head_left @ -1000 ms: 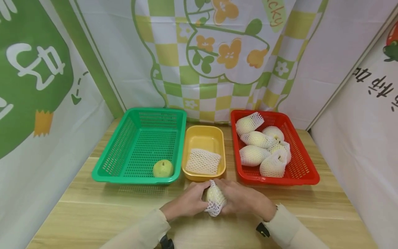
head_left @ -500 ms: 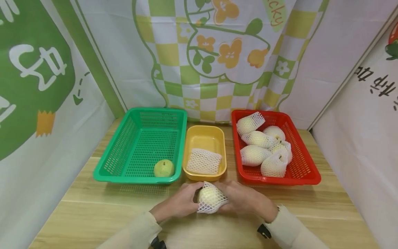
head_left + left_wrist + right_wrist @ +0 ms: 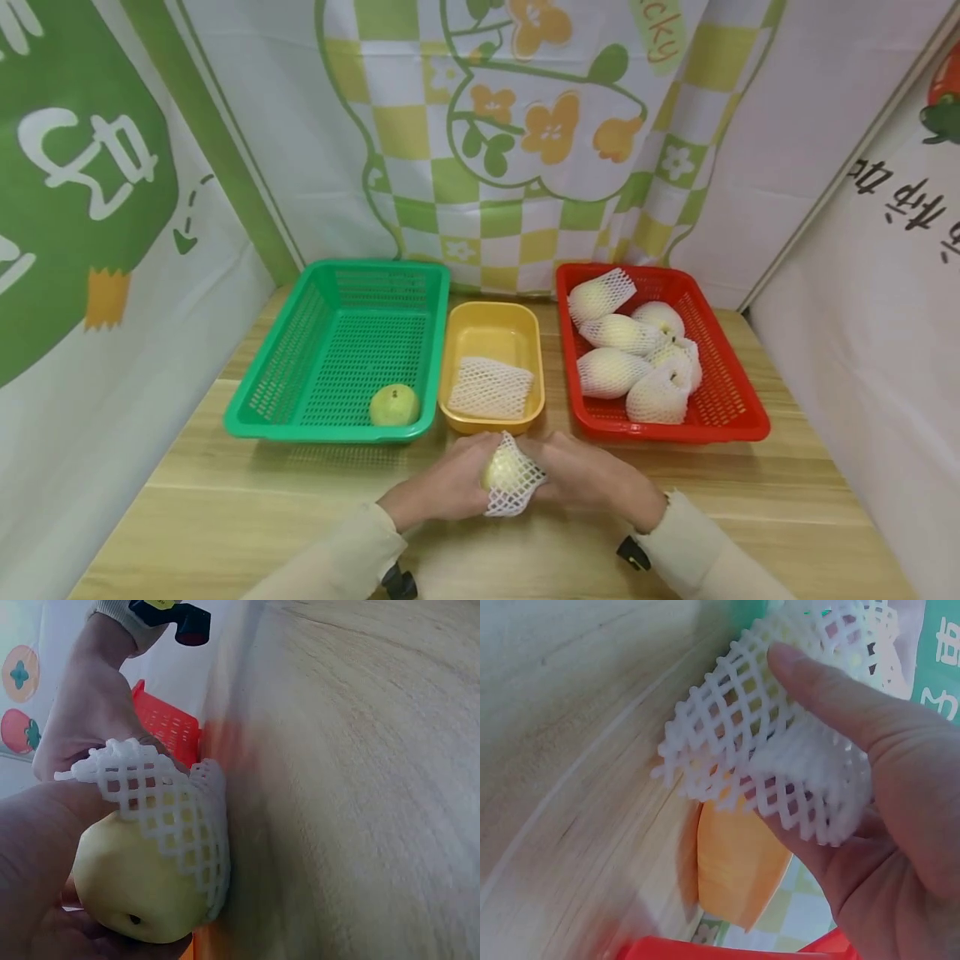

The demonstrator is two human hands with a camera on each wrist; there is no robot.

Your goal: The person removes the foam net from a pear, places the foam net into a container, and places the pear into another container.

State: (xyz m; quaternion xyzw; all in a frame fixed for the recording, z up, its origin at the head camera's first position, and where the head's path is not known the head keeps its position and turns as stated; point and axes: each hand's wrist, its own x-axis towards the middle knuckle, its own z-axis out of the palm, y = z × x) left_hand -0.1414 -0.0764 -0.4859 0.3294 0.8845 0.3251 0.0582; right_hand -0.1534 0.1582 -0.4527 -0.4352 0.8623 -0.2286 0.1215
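Observation:
In the head view, a yellow-green pear [image 3: 498, 468] is partly inside a white foam net sleeve [image 3: 514, 492], just in front of the yellow tray. My left hand [image 3: 450, 482] grips the pear from its left side; the left wrist view shows the bare end of the pear [image 3: 135, 881] with a dark hollow, thumb above and fingers beneath. On the other side my right hand [image 3: 585, 477] holds the foam net. Up close in the right wrist view, the thumb lies on the mesh [image 3: 735, 727], whose loose end hangs past the fingers.
A green basket [image 3: 277, 350] at the left holds one bare pear [image 3: 394, 406]. In the middle, a yellow tray [image 3: 491, 315] has a flat foam net [image 3: 491, 388] in it. The red basket [image 3: 731, 367] at the right contains several net-wrapped pears [image 3: 611, 372].
The pear and its net have turned between my hands, with bare fruit now showing on the left side. My left hand moved slightly left, then back right. The baskets and tray stay put.

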